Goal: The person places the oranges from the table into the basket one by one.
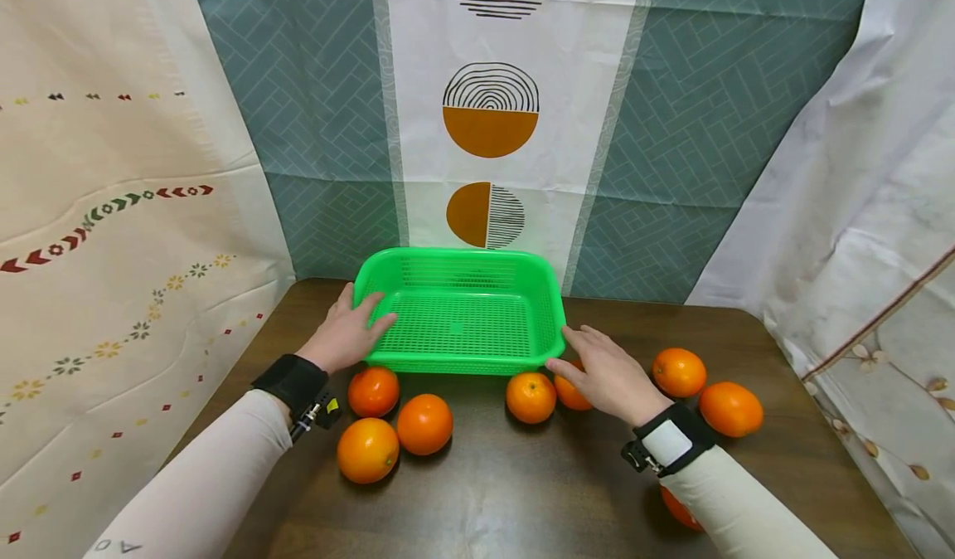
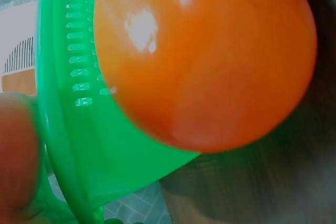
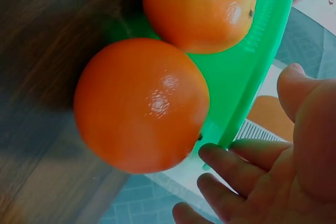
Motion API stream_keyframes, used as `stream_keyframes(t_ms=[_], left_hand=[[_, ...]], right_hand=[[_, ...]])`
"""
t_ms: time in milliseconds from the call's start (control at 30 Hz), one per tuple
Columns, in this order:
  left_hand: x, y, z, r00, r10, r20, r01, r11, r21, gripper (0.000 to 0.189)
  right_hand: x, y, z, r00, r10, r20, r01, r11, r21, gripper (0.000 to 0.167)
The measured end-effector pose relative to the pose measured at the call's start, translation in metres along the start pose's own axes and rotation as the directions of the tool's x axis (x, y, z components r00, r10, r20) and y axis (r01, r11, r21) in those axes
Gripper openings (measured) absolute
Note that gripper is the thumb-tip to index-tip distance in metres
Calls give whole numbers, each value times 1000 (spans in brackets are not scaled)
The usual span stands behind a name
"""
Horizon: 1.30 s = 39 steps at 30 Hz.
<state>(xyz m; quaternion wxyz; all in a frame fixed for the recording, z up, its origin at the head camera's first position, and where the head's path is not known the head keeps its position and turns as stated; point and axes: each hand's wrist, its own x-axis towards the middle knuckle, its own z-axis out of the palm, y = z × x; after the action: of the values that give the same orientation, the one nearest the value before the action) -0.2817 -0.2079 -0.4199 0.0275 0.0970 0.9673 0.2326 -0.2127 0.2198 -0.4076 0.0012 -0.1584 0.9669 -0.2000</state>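
A green plastic basket (image 1: 458,310) with a mesh floor stands at the back of the table. My left hand (image 1: 343,335) is at the basket's left rim, fingers spread and thumb over its inner side. In the left wrist view the thumb (image 2: 16,150) lies right by the rim, and an orange (image 2: 210,61) hides much of the wall. At the right front corner my right hand (image 1: 604,381) has its fingers extended, the fingertips close to the rim. Two oranges sit near it by the basket's front, one (image 1: 530,397) fully visible and another (image 1: 570,386) partly covered by the hand.
Left of centre lie three oranges: one by the basket (image 1: 374,391), two nearer (image 1: 425,424) (image 1: 368,450). Two more (image 1: 679,371) (image 1: 731,409) rest at the right, and another (image 1: 681,509) is partly under my right forearm. Patterned cloth (image 1: 328,128) hangs behind the brown table (image 1: 485,484).
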Motion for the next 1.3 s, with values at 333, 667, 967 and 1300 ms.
stream_keyframes(t_ms=[333, 667, 967, 1300], left_hand=[[3, 15, 3, 999, 13, 30, -12, 999, -32, 75], [7, 30, 8, 997, 60, 51, -58, 997, -45, 73], [11, 39, 17, 995, 71, 70, -68, 997, -47, 74], [20, 51, 21, 992, 87, 87, -84, 996, -37, 74]], right_hand=[[-5, 7, -1, 999, 39, -18, -40, 999, -29, 78], [-15, 15, -7, 995, 65, -70, -70, 994, -81, 77], [-21, 24, -10, 993, 72, -89, -80, 993, -84, 76], [-27, 34, -17, 993, 101, -61, -107, 988, -108, 79]])
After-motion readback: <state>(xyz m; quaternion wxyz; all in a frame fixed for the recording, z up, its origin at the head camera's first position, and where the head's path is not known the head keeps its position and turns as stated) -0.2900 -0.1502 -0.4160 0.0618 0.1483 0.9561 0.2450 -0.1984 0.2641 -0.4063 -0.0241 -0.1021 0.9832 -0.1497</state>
